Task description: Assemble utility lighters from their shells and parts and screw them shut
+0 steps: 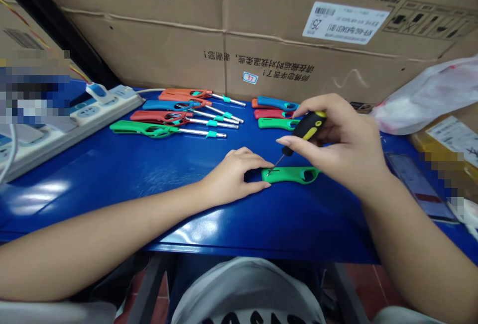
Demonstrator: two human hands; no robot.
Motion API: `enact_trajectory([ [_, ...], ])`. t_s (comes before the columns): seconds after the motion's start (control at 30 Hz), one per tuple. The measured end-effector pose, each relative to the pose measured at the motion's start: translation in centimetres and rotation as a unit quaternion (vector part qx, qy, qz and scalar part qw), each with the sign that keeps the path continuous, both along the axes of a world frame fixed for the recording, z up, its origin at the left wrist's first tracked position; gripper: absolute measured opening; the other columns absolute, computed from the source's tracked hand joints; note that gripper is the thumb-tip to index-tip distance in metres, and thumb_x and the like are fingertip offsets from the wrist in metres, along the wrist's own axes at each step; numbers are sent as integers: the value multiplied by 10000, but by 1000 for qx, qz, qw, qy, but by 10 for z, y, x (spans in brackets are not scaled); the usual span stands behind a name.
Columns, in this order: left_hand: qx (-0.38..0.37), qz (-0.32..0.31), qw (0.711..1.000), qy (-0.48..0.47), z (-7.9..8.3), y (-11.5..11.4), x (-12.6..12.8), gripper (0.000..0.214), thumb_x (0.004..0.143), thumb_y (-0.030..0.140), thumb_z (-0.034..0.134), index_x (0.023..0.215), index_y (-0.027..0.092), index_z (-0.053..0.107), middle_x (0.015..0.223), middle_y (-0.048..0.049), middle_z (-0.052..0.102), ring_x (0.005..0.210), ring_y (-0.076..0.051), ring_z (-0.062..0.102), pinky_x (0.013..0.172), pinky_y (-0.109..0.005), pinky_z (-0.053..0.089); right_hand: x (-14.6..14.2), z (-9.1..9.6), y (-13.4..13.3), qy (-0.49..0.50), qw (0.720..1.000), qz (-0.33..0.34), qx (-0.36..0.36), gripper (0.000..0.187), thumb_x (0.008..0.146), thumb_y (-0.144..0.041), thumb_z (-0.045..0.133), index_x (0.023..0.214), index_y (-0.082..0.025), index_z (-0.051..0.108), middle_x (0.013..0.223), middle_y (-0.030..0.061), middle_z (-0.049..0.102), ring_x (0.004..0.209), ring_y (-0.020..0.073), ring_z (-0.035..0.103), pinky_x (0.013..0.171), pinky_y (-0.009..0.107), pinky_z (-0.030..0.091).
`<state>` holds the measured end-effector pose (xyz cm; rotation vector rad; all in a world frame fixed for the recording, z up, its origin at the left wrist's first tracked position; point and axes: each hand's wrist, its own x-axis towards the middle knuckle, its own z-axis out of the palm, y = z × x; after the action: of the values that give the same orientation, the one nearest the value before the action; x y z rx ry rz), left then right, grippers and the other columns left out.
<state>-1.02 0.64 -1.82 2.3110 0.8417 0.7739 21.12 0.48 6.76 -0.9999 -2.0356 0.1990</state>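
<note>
My left hand [239, 174] pinches the left end of a green lighter handle [286, 175] lying flat on the blue table [149, 174]. In my right hand [336, 140] is a screwdriver [308, 130] with a black and yellow grip, held tilted. Its tip meets the handle near the end between my left thumb and finger. Behind my right hand lie a green handle piece [276, 123], a red one [271, 114] and a blue one [278, 102], partly hidden by my fingers. An orange piece [255, 103] shows behind the blue one.
Several long-nosed lighters, among them a green one [149, 129], lie at the back left. A white power strip [89, 111] runs along the left side. A cardboard box [179, 50] walls off the back. At right are a phone [420, 184] and a plastic bag [421, 97].
</note>
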Motion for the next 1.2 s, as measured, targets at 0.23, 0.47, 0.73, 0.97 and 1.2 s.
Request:
enact_trajectory([
  [0.23,-3,-2,1000,-4,0,0,0,339,882,312,775,1205,224,720,1175,-54,764,1072,-247,643,990,-425,469,16,7,4,43,977,114,-175,473,934,-364,687,1393,-319,579,1128,38,734,621,139,675,511,269,568],
  [0.47,-2,-4,1000,-1,1,0,0,353,880,328,776,1213,224,718,1177,-54,761,1072,-247,641,986,-423,466,9,-4,11,69,995,39,-55,241,887,-376,756,1099,-275,701,844,-13,736,586,129,664,497,237,515],
  [0.73,0,-7,1000,-2,1,0,0,352,880,335,781,1209,225,721,1172,-51,763,1056,-240,638,981,-413,462,11,0,10,51,991,90,-82,241,970,-377,647,1178,-259,674,938,25,755,573,143,682,484,263,539],
  [0.97,2,-9,1000,13,3,-1,0,354,887,340,778,1213,213,722,1171,-45,756,1062,-234,631,989,-414,457,15,0,12,13,992,99,-74,307,1033,-392,525,1292,-264,630,1087,50,751,722,157,730,578,264,581],
  [1.2,5,-9,999,35,4,-2,0,354,905,346,757,1236,227,716,1191,-47,737,1100,-248,612,1010,-442,438,9,1,8,-24,997,34,63,215,885,-419,748,998,-244,695,898,14,751,660,164,674,546,276,529],
])
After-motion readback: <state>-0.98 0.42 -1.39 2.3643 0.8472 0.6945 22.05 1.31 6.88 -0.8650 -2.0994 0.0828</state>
